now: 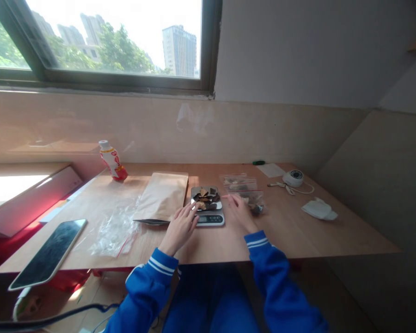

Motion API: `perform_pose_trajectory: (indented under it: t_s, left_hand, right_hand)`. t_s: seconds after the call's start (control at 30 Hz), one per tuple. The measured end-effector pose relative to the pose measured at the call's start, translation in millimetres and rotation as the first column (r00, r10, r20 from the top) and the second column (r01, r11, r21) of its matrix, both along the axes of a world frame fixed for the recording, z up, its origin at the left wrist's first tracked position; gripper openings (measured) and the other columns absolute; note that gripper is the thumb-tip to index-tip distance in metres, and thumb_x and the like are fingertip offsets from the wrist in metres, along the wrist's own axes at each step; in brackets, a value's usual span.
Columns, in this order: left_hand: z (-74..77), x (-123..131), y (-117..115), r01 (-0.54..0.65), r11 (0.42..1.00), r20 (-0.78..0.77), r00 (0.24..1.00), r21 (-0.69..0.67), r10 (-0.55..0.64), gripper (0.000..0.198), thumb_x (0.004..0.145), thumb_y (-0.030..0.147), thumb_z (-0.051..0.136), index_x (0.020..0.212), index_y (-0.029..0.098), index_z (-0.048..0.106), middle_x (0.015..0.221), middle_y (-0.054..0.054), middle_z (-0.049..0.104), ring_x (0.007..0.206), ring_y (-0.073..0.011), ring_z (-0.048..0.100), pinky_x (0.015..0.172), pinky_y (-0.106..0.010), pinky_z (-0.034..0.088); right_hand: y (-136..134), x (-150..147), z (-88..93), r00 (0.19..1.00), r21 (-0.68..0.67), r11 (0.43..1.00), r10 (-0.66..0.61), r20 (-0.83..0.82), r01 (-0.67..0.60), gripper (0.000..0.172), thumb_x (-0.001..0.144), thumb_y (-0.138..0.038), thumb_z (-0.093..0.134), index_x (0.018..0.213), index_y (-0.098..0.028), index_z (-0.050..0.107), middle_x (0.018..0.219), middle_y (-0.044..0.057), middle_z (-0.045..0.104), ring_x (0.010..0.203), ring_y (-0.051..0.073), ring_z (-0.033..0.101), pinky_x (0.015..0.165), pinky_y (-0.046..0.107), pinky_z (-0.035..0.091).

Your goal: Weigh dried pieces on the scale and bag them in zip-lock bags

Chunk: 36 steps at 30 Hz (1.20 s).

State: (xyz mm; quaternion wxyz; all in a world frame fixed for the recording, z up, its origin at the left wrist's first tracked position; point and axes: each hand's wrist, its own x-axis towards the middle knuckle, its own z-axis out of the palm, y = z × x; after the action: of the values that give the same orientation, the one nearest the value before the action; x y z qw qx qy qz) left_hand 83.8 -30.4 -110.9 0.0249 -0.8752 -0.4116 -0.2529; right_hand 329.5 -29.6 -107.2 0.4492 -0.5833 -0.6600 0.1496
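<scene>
A small digital kitchen scale [215, 219] stands on the table in front of me, with dark and tan dried pieces [205, 198] heaped on its metal plate. My left hand [180, 227] reaches over the scale's left side, fingers stretched out, the tips at the edge of the heap; whether they touch it I cannot tell. Just right of the scale is my right hand [241, 212], its fingers apart and pointing left, nothing visible in them. It partly covers a zip bag [257, 201] of dark pieces. A brown paper pouch [164, 196] lies left of the scale, its dark mouth facing me.
More filled zip bags [241, 184] lie behind my right hand. Clear plastic bags [116, 231] and a phone [52, 252] are at left, a drink bottle [113, 161] behind. A white camera [293, 178] with cable and a crumpled tissue [319, 209] lie at right.
</scene>
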Motion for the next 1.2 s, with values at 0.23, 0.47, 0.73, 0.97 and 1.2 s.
perform_pose_trajectory:
  t_s: [0.23, 0.47, 0.73, 0.97, 1.2]
  left_hand:
    - [9.5, -76.8, -20.6, -0.311, 0.95, 0.291, 0.913, 0.039, 0.287, 0.025, 0.092, 0.023, 0.038, 0.106, 0.021, 0.059, 0.107, -0.009, 0.064, 0.101, -0.0227, 0.06, 0.09, -0.037, 0.045]
    - [-14.6, -139.3, -30.3, -0.593, 0.805, 0.212, 0.782, -0.041, 0.586, 0.027, 0.088, 0.027, 0.037, 0.099, 0.019, 0.06, 0.094, -0.01, 0.06, 0.089, -0.0259, 0.057, 0.08, -0.037, 0.044]
    - [-29.4, -122.1, -34.7, -0.751, 0.652, -0.118, 0.66, -0.104, 0.742, 0.039, 0.092, 0.029, 0.027, 0.114, 0.012, 0.054, 0.118, -0.017, 0.057, 0.106, -0.032, 0.053, 0.086, -0.045, 0.039]
    - [-24.1, -117.2, -39.1, -0.753, 0.651, -0.118, 0.658, -0.096, 0.744, 0.037, 0.091, 0.027, 0.031, 0.115, 0.012, 0.055, 0.112, -0.016, 0.06, 0.101, -0.031, 0.054, 0.085, -0.044, 0.039]
    - [-26.2, -118.1, -38.0, -0.758, 0.644, -0.133, 0.652, -0.108, 0.746, 0.04, 0.092, 0.03, 0.026, 0.114, 0.012, 0.053, 0.112, -0.016, 0.06, 0.101, -0.0316, 0.055, 0.085, -0.044, 0.038]
  right_hand:
    - [-56.2, 24.3, -46.3, 0.938, -0.172, 0.981, -0.138, -0.319, 0.086, 0.055, 0.088, -0.062, 0.041, 0.089, -0.015, 0.07, 0.063, 0.002, 0.05, 0.059, 0.016, 0.049, 0.058, 0.028, 0.042]
    - [-55.0, 29.6, -51.8, 0.818, -0.261, 0.962, -0.215, -0.533, 0.083, 0.058, 0.08, -0.068, 0.049, 0.09, -0.014, 0.069, 0.062, -0.002, 0.046, 0.051, 0.01, 0.038, 0.045, 0.023, 0.031]
    - [-56.1, 27.6, -52.3, 0.842, -0.258, 0.961, -0.219, -0.492, 0.099, 0.06, 0.079, -0.069, 0.05, 0.087, -0.012, 0.07, 0.06, -0.001, 0.048, 0.052, 0.01, 0.041, 0.047, 0.022, 0.034]
    - [-57.7, 26.0, -52.6, 0.875, -0.25, 0.961, -0.22, -0.431, 0.119, 0.06, 0.081, -0.068, 0.048, 0.088, -0.012, 0.07, 0.061, 0.0, 0.048, 0.054, 0.012, 0.044, 0.051, 0.024, 0.038]
    - [-56.9, 27.4, -55.4, 0.927, -0.238, 0.963, -0.201, -0.316, 0.128, 0.06, 0.086, -0.066, 0.041, 0.089, -0.013, 0.069, 0.06, 0.0, 0.05, 0.056, 0.013, 0.047, 0.054, 0.025, 0.038]
